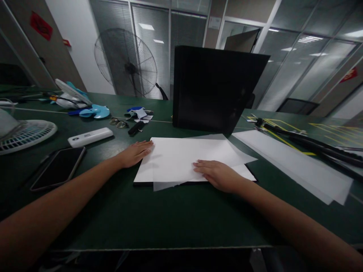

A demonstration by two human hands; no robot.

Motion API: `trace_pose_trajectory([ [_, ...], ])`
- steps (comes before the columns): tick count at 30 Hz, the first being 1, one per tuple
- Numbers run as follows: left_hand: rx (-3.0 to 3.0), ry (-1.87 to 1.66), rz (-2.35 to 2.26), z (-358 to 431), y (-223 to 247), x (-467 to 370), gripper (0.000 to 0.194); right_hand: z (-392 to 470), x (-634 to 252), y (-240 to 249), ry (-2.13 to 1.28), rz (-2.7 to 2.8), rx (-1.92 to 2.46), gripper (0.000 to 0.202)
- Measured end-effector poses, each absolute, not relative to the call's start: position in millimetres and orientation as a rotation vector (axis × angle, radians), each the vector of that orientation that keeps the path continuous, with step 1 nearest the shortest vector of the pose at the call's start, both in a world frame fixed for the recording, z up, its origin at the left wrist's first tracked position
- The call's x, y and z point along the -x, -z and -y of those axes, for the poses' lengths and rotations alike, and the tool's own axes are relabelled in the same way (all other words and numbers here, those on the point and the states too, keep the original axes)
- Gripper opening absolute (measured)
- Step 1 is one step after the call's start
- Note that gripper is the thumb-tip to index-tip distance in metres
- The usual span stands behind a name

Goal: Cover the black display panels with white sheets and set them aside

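A stack of white paper (172, 153) lies on the green table, on something flat with a black edge. A thin translucent sheet (167, 183) rests askew over it, its lower left corner past the front edge and another corner sticking out at the right. My left hand (138, 153) lies with fingers stretched out, their tips touching the stack's upper left edge. Flat on the sheet, right of the middle, is my right hand (218, 175), fingers extended and nothing gripped. Behind the stack stands a large black panel (212, 90), upright.
More translucent sheets (295, 166) lie to the right, beside black cables (312, 141). On the left are a phone (59, 168), a white oblong device (90, 137), glasses (119, 122), a small black object (136, 128) and a white fan (31, 132). The table's front edge (176, 249) is near.
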State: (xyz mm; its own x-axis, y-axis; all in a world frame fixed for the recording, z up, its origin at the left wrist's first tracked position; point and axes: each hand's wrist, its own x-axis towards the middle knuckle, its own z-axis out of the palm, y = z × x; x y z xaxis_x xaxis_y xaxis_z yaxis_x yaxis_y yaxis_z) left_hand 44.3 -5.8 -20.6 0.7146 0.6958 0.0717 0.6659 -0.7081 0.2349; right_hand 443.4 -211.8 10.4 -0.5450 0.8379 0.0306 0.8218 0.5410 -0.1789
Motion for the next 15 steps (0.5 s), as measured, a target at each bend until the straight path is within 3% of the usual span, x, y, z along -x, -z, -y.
trace_pose_trajectory([
  [6, -2.746, -0.173, -1.105, 15.9, 11.6, -46.9, 0.097, 214.7, -433.6, -0.9, -0.333, 2.639, 1.242, 0.055],
  [9, -2.725, -0.173, -1.115, 15.7, 10.5, -47.2, 0.092, 211.2, -439.1, -5.8, -0.358, 2.646, 1.176, 0.06],
  [15, -2.728, -0.234, -1.139, 7.3, 17.8, -45.3, 0.077, 183.0, -534.6, -22.7, 0.176, 2.098, 1.868, 0.055],
])
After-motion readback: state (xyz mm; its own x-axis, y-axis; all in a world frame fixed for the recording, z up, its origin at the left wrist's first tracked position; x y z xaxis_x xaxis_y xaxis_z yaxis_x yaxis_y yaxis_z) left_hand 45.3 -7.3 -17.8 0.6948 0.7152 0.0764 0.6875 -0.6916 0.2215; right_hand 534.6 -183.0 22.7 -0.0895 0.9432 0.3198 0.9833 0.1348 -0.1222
